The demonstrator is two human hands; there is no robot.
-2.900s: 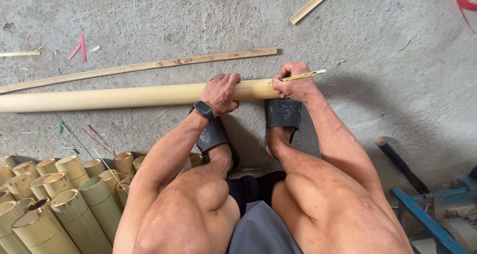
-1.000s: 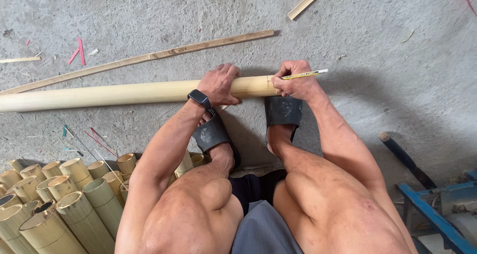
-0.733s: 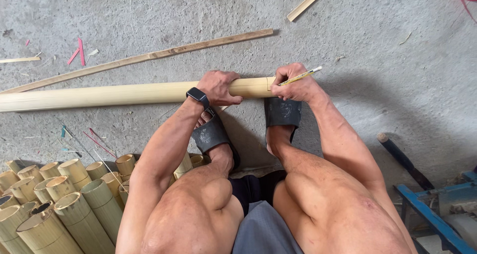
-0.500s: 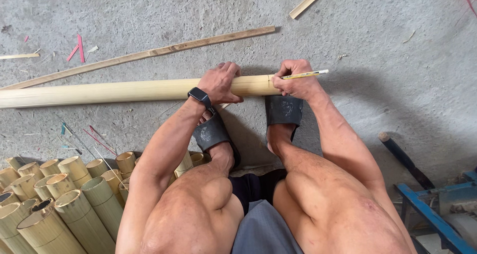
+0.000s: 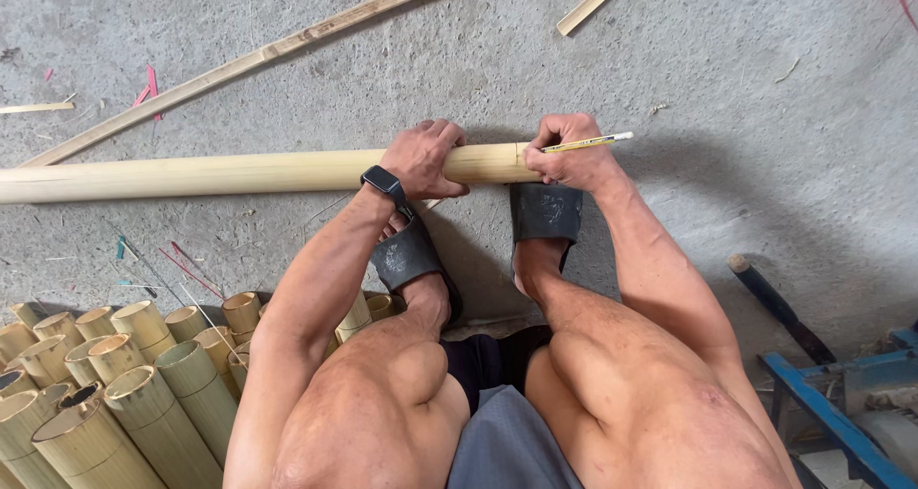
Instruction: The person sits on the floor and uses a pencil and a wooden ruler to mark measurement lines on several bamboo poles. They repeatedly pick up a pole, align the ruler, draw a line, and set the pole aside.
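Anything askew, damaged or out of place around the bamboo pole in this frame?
Nothing stands out. The left hand presses the bamboo pole down on the concrete floor while the right hand holds a pencil at its end. Loose strips and scraps lie about.

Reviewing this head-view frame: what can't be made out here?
- Pencil tip: hidden behind the right hand, so any mark is unseen.
- Bamboo pole: its far end is cut off by the left edge; the left hand covers part.
- Blue frame: cut off at the right corner.
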